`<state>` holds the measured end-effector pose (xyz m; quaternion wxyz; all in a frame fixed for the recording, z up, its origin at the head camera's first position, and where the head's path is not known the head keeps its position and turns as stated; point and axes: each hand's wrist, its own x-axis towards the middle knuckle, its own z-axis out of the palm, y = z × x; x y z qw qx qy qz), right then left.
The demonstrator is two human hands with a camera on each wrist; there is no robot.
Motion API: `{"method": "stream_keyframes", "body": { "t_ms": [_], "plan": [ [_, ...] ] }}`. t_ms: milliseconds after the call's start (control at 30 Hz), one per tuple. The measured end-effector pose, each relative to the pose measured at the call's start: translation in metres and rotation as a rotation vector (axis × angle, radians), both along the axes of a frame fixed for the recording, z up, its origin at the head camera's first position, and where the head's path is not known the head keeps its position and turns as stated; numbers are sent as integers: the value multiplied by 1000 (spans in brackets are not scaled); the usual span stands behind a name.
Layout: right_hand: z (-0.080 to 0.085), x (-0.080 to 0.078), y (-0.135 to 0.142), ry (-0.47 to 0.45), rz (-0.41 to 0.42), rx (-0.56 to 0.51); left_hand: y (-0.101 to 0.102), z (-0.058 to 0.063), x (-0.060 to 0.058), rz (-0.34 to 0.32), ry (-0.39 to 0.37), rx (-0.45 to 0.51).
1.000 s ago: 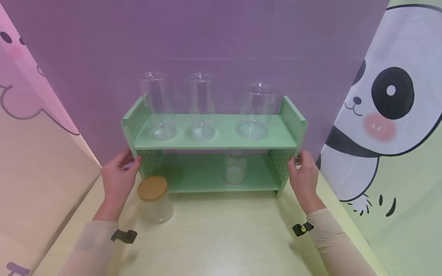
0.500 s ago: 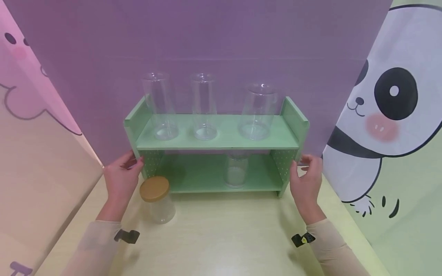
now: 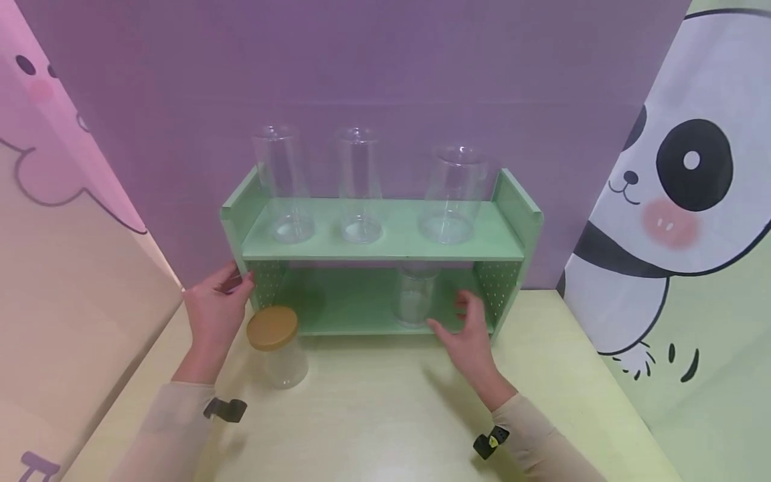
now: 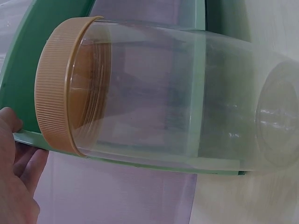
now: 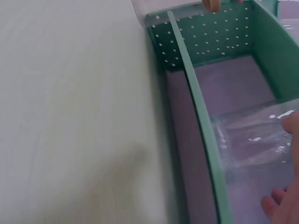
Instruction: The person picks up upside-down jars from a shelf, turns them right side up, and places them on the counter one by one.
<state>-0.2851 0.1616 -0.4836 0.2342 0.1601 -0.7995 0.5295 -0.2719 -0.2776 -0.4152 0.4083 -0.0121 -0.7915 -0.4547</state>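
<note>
My left hand [image 3: 217,304] pinches the left side panel of a green two-tier shelf [image 3: 385,256]; in the left wrist view the thumb and fingers [image 4: 35,170] lie on either side of its edge. Beside that hand, a clear jar [image 3: 283,365] with a tan ribbed lid [image 4: 58,86] stands on the table. My right hand [image 3: 472,345] reaches in at the lower tier, thumb and fingers spread. Just left of it stands a clear lidless jar [image 3: 413,301] on that tier; in the right wrist view the thumb overlaps the jar [image 5: 252,140].
On the upper tier stand two tall clear jars [image 3: 293,194] [image 3: 361,194] and a wider clear jar [image 3: 450,201]. A purple wall [image 3: 385,67] rises behind the shelf. The pale table [image 3: 361,415] stretches in front, with a panda-printed wall [image 3: 674,201] at right.
My right hand has let go of the shelf's right side panel and moved left to the lidless jar on the lower tier. The left hand keeps its hold on the left panel.
</note>
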Motion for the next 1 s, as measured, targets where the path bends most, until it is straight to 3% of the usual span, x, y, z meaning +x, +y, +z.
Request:
{"method": "stream_keyframes", "body": {
  "t_ms": [133, 267, 667, 1000],
  "plan": [
    [-7, -7, -13, -172, 9, -44, 1, -1, -1, -4, 4, 1],
    [-8, -14, -25, -234, -4, -86, 0, -2, -2, 0, 14, -10],
    [-15, -26, -63, -142, -68, -210, -2, -3, -2, 5, 9, -16],
    [-20, -31, -71, -144, -128, -236, -2, -4, -2, 0, 28, -20]
  ]
}}
